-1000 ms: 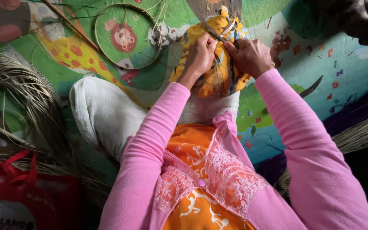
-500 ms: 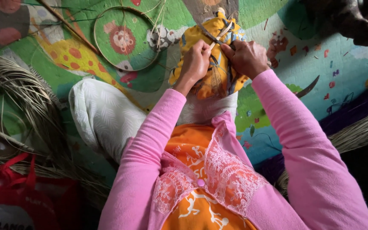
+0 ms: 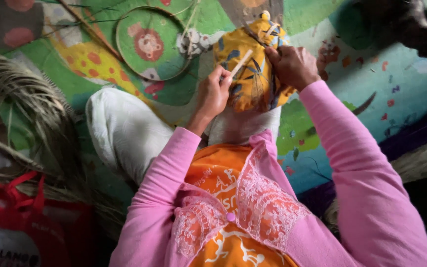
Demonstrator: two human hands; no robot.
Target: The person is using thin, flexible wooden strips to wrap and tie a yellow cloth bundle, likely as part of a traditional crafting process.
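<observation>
Red bag (image 3: 21, 222), round hoop (image 3: 152, 43), dried fibre bundle (image 3: 23, 106)

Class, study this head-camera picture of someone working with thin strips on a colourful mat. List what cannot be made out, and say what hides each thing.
1. Right hand: its fingertips, and what they grip, are hidden behind its own knuckles and the yellow patterned cloth.
2. Left hand: it pinches a pale flat strip; the strip's lower end is hidden inside the fingers.
3. Red bag: cut off by the bottom-left edge.
4. Dark shape, top right: cut off and too dim to identify.

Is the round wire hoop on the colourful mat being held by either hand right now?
No, the round wire hoop lies untouched on the mat, while the left hand grips a pale flat strip.
</observation>
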